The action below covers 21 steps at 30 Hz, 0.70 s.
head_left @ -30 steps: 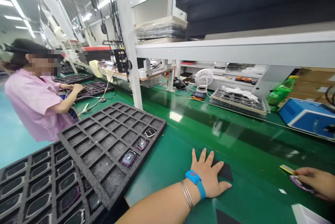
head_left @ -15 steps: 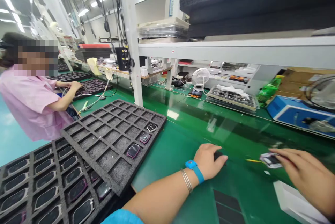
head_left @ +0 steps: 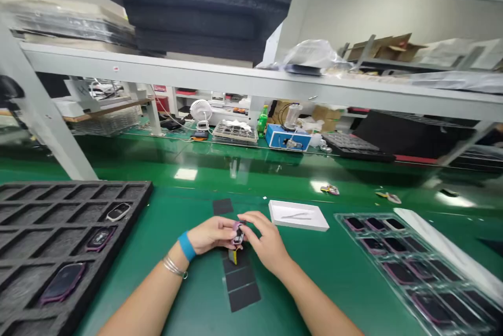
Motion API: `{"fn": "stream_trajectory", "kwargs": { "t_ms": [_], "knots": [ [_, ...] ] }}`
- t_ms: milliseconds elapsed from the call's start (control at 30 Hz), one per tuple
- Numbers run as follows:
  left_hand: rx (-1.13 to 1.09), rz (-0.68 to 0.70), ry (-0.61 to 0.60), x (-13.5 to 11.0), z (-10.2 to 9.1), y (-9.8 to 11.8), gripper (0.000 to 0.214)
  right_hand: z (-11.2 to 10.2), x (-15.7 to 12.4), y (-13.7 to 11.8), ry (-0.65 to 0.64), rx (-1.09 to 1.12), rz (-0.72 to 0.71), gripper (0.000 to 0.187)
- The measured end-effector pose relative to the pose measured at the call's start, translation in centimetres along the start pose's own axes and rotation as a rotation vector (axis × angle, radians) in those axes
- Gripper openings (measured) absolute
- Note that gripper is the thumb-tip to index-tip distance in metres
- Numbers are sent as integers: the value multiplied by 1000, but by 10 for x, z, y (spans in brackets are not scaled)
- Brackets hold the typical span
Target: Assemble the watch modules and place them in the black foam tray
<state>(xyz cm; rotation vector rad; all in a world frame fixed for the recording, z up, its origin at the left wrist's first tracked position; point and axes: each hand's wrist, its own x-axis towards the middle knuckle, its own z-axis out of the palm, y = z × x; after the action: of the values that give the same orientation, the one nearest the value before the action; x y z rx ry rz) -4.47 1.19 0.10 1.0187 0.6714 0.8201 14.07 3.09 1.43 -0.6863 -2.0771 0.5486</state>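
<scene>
Between both hands is a small purple-edged watch case [head_left: 238, 235], its inner parts showing, with a yellow flex strip [head_left: 233, 256] hanging below it. My left hand [head_left: 208, 235] grips it from the left between thumb and fingers. On the other side, my right hand [head_left: 268, 241] has its thumb and fingertips closed on the same case. Fingers partly cover the case. Black rectangular sheets [head_left: 244, 296] lie on the green mat under and in front of the hands. Just beyond my right hand stands a shallow white tray [head_left: 320, 221] holding what look like tweezers [head_left: 297, 216].
At left, a grey foam tray [head_left: 137, 205] carries several watch pieces. A clear plastic tray [head_left: 363, 268] with dark-screened watch pieces lies at right, beside a white strip [head_left: 444, 247]. Small parts with yellow strips [head_left: 330, 190] lie farther back. A shelf beam [head_left: 220, 76] crosses above.
My view has swung right, away from the co-worker in pink. My hands, apart before, have come together; my left hand has joined my right on the watch case.
</scene>
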Motion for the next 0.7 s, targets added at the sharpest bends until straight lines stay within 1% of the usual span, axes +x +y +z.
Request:
{"fn": "stream_trajectory", "kwargs": {
  "t_ms": [100, 167, 233, 333, 467, 600, 700],
  "knots": [
    [-92, 80, 102, 0, 4, -1, 39, -2, 0, -2, 112, 52, 42, 12],
    [-164, 129, 187, -1, 8, 1, 43, -2, 0, -4, 100, 91, 68, 7],
    [-192, 169, 238, -2, 12, 3, 45, -1, 0, -6, 59, 127, 101, 6],
    [-172, 220, 260, -2, 16, 6, 46, 2, -1, -7, 41, 196, 159, 6],
    [-116, 277, 247, -2, 16, 6, 45, 5, -1, -6, 49, 261, 206, 3],
    [-72, 284, 239, -1, 15, 6, 45, 4, 1, -5, 43, 266, 224, 2],
    [-64, 279, 249, 0, 14, 6, 46, 1, 2, -6, 10, 251, 235, 2]
  ]
}}
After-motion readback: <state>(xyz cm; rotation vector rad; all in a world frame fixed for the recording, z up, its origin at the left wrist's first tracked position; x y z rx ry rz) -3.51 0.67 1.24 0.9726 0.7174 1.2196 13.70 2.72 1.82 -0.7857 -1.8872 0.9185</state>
